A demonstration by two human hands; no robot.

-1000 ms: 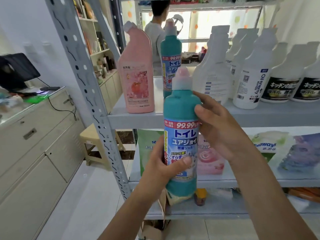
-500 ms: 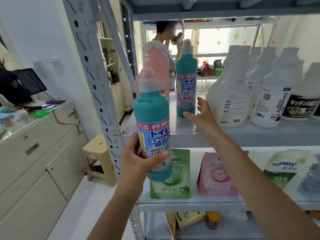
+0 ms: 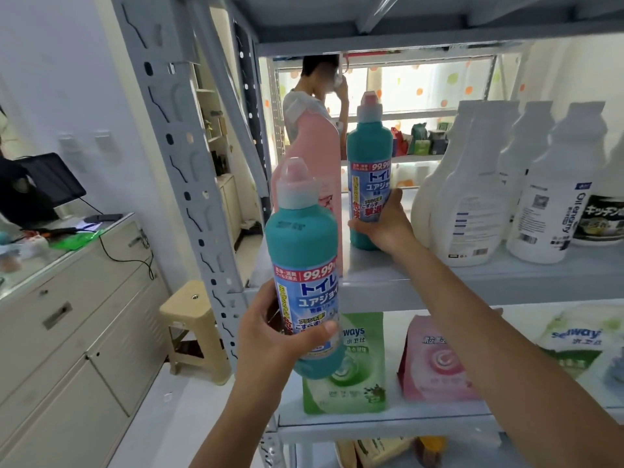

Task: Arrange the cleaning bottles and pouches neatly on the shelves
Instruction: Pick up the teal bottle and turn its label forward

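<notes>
The teal bottle (image 3: pixel 305 265), clasped by the fingers of the left hand (image 3: pixel 266 336) in front of the pink bottle (image 3: pixel 315 157), could topple that one going in, while the right hand (image 3: pixel 381 228) grips the twin bottle (image 3: pixel 369 157) just right of it.

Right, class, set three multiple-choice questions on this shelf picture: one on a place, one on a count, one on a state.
1. Where does the pink pouch stand? A) right of the green pouch B) on the floor C) in a drawer
2. How many teal bottles show? A) one B) two C) four
3. The near teal bottle is: A) lying down B) standing on a shelf C) held in the air
Key: 1 A, both on the lower shelf; 2 B, the near one in the left grip, the far teal bottle in the right grip; 3 C, its base rests on nothing.
</notes>
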